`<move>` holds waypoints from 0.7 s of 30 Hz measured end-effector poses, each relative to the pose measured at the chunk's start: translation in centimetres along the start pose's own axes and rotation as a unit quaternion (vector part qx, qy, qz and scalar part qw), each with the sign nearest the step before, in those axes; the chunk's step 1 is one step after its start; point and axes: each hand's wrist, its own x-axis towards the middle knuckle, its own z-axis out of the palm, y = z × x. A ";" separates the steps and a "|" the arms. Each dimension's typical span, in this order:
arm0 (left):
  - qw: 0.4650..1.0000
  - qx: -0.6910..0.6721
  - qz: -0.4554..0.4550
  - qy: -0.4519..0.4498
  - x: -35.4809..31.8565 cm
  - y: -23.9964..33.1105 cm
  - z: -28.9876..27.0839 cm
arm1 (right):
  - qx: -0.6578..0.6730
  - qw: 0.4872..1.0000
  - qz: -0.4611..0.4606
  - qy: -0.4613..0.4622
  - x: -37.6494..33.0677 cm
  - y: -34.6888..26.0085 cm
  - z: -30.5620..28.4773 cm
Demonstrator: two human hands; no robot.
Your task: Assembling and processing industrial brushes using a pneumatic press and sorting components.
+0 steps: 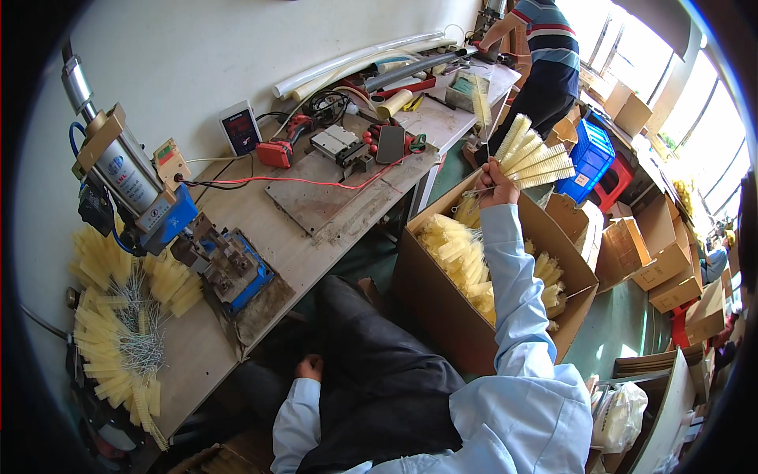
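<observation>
My right hand (497,185) is raised over a large cardboard box, closed around several pale yellow bottle brushes (530,158). Their bristle heads fan out up and to the right, with one standing apart, tipped upward. Inside the box lie many more yellow brushes (456,251), partly covered by my right forearm. Low beside my thigh, my left hand (310,366) has its fingers curled in, and nothing shows in it. A big heap of similar brushes (103,332) lies on the bench at the left, wire stems gathered toward its middle.
A pneumatic press (130,178) stands over a blue-edged metal fixture (237,272) on the bench. Behind it lie a red power tool (284,144), cables and a metal plate (316,201). A co-worker (549,55) stands at the far end. A blue crate (588,162) and cartons (671,253) sit right.
</observation>
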 end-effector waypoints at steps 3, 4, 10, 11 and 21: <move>1.000 0.012 0.012 0.001 0.2 -0.3 0.1 | -0.008 1.000 -0.007 0.001 0.1 0.0 0.0; 1.000 -0.004 0.030 0.008 0.2 -0.4 0.1 | -0.005 1.000 -0.008 -0.004 0.1 0.0 0.0; 1.000 0.009 0.029 0.008 0.2 -0.3 0.0 | -0.017 1.000 -0.006 -0.021 0.1 -0.1 -0.2; 1.000 0.004 0.029 0.009 0.2 -0.3 0.0 | -0.018 1.000 -0.007 -0.022 0.1 -0.1 -0.2; 0.999 0.022 0.024 0.003 0.7 -1.1 0.3 | 0.018 1.000 0.001 -0.003 0.5 -0.3 -0.3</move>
